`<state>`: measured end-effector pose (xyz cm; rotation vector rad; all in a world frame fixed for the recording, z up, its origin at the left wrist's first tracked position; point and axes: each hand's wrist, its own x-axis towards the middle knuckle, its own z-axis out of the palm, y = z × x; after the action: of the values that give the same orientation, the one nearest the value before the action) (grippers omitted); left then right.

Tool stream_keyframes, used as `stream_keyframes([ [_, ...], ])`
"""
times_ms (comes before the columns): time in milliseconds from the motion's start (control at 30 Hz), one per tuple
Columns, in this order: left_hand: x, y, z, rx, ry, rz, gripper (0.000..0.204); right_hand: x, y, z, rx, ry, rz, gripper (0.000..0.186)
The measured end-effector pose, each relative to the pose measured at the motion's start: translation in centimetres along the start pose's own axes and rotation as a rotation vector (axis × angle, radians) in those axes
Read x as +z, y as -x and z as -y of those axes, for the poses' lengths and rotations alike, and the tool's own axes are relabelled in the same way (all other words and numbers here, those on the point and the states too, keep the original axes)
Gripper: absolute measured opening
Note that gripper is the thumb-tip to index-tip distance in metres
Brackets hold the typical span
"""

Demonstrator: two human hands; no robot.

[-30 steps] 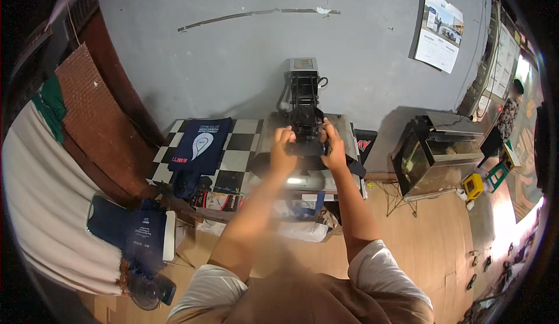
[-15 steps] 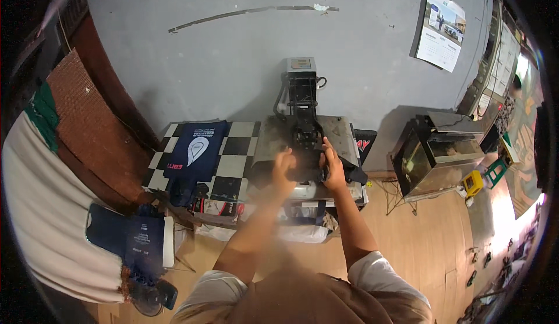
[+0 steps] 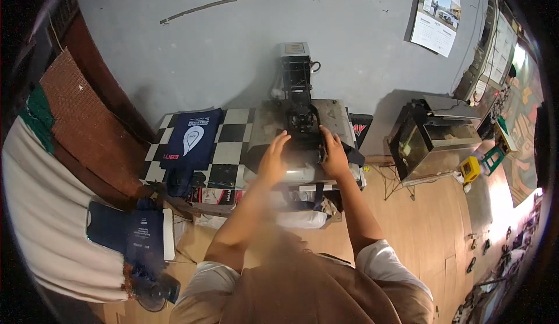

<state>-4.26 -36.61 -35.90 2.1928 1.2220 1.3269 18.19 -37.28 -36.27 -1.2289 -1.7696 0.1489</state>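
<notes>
heat press (grey) under left hand, right hand.

Motion-blurred left hand, grip unclear

Short white sleeves reach above the elbows; a brown apron covers the chest; forearms bare; left hand and right hand ungloved.

White wall calendar with blue photo upper right, papers pinned by window at right edge
</notes>
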Motion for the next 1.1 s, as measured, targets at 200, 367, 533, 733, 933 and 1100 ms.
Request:
stream_keyframes([
  [200,-3.9,2.9,1.5,0.078,-0.309,-0.085,0.041,-3.3,3.7,-1.2,0.034,0.282,-0.092,0.039],
  [367,-4.8,4.9,4.7,-0.107,-0.248,-0.017,0.019,-3.9,6.4,-3.3,0.132,0.185,-0.077,0.020],
  [533,-4.5,5.1,4.8,-0.083,-0.278,-0.114,0.014,-3.8,6.6,-3.6,0.149,0.171,-0.092,0.019],
  [733,-3.9,5.1,4.7,-0.156,-0.219,-0.137,0.010,-3.5,6.1,-5.7,0.181,0.092,-0.117,0.017],
  [933,-3.8,5.4,4.5,-0.097,-0.233,-0.116,0.012,-3.4,5.6,-6.7,0.154,0.061,-0.152,0.016],
  [1100,-3.5,5.5,4.6,-0.110,-0.225,-0.149,0.012,-3.8,5.5,-5.8,0.214,0.071,-0.100,0.018],
])
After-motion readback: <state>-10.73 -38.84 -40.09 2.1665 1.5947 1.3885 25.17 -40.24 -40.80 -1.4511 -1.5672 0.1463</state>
